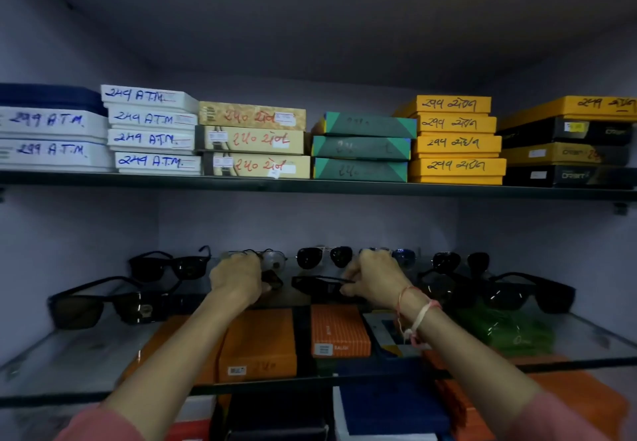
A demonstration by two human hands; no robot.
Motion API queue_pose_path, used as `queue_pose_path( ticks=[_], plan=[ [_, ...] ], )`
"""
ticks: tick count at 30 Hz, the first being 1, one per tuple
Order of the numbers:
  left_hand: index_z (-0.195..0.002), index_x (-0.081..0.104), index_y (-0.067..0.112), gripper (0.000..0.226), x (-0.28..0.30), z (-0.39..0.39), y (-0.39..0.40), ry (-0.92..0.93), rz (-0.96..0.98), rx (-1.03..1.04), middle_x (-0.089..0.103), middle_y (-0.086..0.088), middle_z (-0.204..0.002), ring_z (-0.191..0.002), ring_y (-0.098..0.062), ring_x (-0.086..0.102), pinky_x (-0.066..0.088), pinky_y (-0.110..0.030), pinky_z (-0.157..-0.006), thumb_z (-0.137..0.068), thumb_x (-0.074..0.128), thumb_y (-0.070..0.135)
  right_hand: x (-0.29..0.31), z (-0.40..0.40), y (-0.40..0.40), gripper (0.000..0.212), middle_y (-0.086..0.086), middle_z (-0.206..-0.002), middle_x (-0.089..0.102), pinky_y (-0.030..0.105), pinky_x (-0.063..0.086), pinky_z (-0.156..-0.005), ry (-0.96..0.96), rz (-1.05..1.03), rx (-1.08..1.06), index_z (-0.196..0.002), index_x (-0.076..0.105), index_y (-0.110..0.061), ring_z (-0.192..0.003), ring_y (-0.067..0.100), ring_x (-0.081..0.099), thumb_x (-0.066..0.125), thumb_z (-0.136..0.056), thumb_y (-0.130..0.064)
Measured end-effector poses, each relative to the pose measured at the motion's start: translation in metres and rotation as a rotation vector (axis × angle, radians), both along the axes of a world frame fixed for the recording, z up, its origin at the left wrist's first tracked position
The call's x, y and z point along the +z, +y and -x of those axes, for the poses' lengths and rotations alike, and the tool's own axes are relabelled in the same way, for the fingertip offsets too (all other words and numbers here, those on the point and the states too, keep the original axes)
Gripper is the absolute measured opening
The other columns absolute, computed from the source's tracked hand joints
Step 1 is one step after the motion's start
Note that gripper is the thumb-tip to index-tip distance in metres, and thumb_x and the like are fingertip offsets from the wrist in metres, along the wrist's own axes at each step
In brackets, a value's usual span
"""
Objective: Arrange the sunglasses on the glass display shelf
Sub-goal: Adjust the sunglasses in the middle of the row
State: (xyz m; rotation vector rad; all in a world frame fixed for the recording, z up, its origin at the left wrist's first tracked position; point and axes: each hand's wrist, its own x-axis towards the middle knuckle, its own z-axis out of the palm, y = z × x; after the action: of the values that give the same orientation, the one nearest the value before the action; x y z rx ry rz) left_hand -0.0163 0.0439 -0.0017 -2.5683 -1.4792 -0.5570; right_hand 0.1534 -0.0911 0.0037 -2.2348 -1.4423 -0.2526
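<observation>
Two hands reach over the glass display shelf (86, 354) in the head view, both holding one dark pair of sunglasses (312, 285) just above the middle of the glass. The left hand (238, 282) is curled closed around the pair's left end, where one dark lens shows past the knuckles. The right hand (374, 277) pinches the thin temple arm at the right end between thumb and fingertips; a pink-and-white thread bracelet (415, 320) circles that wrist. Pink sleeves show at the bottom corners.

Other sunglasses stand on the same shelf. A large black pair (110, 306) sits at the front left, another black pair (169, 264) behind it, a pale clear-framed pair (272, 259) partly hidden by the left hand, a black aviator pair (324, 256) at the back centre, a blue-tinted pair (401, 256) beside it, and more dark pairs (499, 285) crowded at the right. Orange boxes (258, 344) show through the glass from below. The upper shelf (310, 185) carries stacks of hand-labelled boxes: white (151, 130), beige (255, 140), green (362, 147), yellow (455, 140).
</observation>
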Motion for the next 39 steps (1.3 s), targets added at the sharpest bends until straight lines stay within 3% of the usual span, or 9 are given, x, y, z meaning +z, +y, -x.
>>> queue_pose_path(
  ticks=[4,8,13,20,24,28,31,35,39],
  plan=[
    [-0.129,0.061,0.025,0.046,0.004,0.008,0.001,-0.103,-0.047,-0.33,0.059,-0.005,-0.133,-0.124,-0.026,0.051,0.042,-0.037,-0.096,-0.087,0.061,0.045,0.009,0.016,0.0,0.023,0.005,-0.102,0.077,0.027,0.055,-0.087,0.046,-0.11,0.119,-0.101,0.077,-0.017,-0.093,0.017,0.071,0.073,-0.08,-0.024],
    [-0.109,0.075,0.018,0.028,0.012,0.013,0.0,-0.284,0.052,-0.475,0.073,-0.004,-0.116,-0.107,-0.022,0.066,0.052,-0.035,-0.089,-0.091,0.061,0.034,0.025,0.025,-0.008,0.023,0.002,-0.101,0.077,0.018,0.052,-0.085,0.108,-0.197,0.193,-0.104,0.076,-0.015,-0.091,0.011,0.069,0.071,-0.084,-0.024],
    [-0.088,0.079,0.013,0.038,0.018,0.016,-0.005,-0.416,0.075,-0.555,0.075,-0.009,-0.081,-0.074,-0.024,0.069,0.057,-0.037,-0.071,-0.084,0.063,0.048,0.034,0.015,-0.019,0.025,0.003,-0.099,0.078,-0.002,0.047,-0.065,0.153,-0.3,0.183,-0.103,0.077,-0.013,-0.079,0.002,0.066,0.074,-0.081,-0.024],
    [-0.097,0.079,0.014,0.028,0.028,-0.003,-0.019,-0.456,-0.049,-0.533,0.076,-0.007,-0.095,-0.083,-0.02,0.068,0.055,-0.031,-0.073,-0.082,0.072,0.036,0.036,0.004,-0.024,0.027,0.004,-0.076,0.078,0.03,0.061,-0.07,0.009,-0.434,-0.039,-0.079,0.082,-0.015,-0.071,0.013,0.072,0.083,-0.066,-0.038],
    [-0.096,0.079,0.021,0.029,0.028,-0.016,-0.029,-0.449,-0.179,-0.387,0.076,-0.004,-0.093,-0.084,-0.025,0.068,0.051,-0.032,-0.065,-0.088,0.062,0.044,0.037,-0.004,-0.03,0.029,0.009,-0.074,0.077,0.033,0.058,-0.066,-0.105,-0.366,-0.121,-0.077,0.081,-0.016,-0.073,0.022,0.071,0.08,-0.07,-0.044],
    [-0.08,0.078,0.011,0.028,0.031,-0.024,-0.032,-0.444,-0.093,-0.185,0.074,-0.007,-0.081,-0.07,-0.025,0.063,0.042,-0.027,-0.055,-0.086,0.062,0.033,0.035,-0.017,-0.031,0.021,0.014,-0.081,0.076,0.035,0.058,-0.07,-0.108,-0.345,-0.175,-0.078,0.08,-0.012,-0.082,0.031,0.071,0.078,-0.074,-0.033],
    [-0.054,0.052,0.011,0.032,0.028,-0.029,-0.029,-0.425,0.065,-0.134,0.056,-0.001,-0.061,-0.065,-0.024,0.055,0.03,-0.023,-0.045,-0.081,0.061,0.026,0.034,-0.03,-0.028,0.023,0.014,-0.074,0.074,0.038,0.06,-0.069,-0.013,-0.294,-0.193,-0.065,0.076,-0.006,-0.079,0.033,0.071,0.08,-0.071,-0.028],
    [-0.056,0.044,0.014,0.031,0.027,-0.037,-0.033,-0.353,0.144,-0.079,0.054,-0.002,-0.067,-0.069,-0.025,0.055,0.037,-0.025,-0.052,-0.08,0.059,0.026,0.029,-0.036,-0.022,0.045,0.011,-0.064,0.059,0.036,0.058,-0.068,0.06,-0.202,-0.22,-0.042,0.046,-0.012,-0.078,0.033,0.07,0.081,-0.069,-0.024],
    [-0.06,0.048,0.014,0.033,0.022,-0.044,-0.036,-0.305,0.174,-0.047,0.056,-0.002,-0.07,-0.071,-0.024,0.055,0.041,-0.028,-0.058,-0.083,0.062,0.034,0.021,-0.04,-0.017,0.038,0.011,-0.074,0.061,0.035,0.056,-0.069,0.083,-0.101,-0.226,-0.057,0.054,-0.01,-0.084,0.033,0.069,0.084,-0.066,-0.033]
  ],
)
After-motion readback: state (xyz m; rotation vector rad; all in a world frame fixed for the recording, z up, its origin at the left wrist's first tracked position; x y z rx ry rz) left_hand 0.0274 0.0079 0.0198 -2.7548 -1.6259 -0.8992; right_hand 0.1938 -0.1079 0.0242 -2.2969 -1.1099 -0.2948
